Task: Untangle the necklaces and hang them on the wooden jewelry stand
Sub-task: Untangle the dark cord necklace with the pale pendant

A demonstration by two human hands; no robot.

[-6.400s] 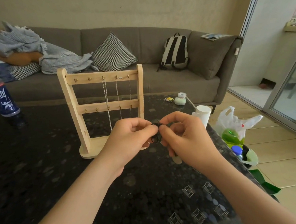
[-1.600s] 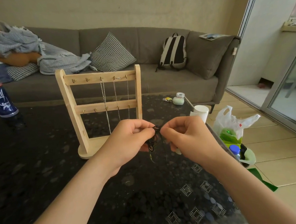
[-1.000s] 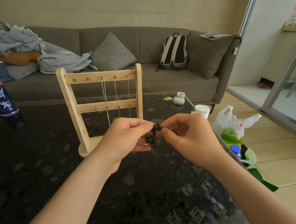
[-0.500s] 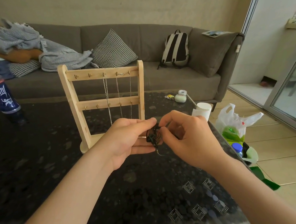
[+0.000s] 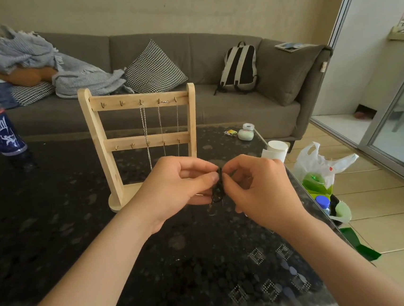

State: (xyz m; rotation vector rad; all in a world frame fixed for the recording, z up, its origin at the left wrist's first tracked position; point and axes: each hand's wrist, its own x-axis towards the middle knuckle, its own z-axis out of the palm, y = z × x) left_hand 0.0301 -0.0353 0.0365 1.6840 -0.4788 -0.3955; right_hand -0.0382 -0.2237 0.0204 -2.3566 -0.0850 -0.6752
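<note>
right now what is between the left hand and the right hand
A tangled black cord necklace, pinched from each side by left hand and right hand; head view.

Centre: wooden jewelry stand (image 5: 99, 143), upright on the bench (image 5: 54, 216), two hooked crossbars; three silver chains (image 5: 144, 123) hang from the top bar. Foreground: dark tangled necklace (image 5: 217, 189), bunched, pinched between left hand (image 5: 174, 185) and right hand (image 5: 256, 187).

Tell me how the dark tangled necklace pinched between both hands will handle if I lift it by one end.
Probably floppy: the dark tangled necklace bunches into small loops and sags below the left hand and right hand. Likely light: fingertip pinches alone carry it. It may snag on itself while knotted.
</note>
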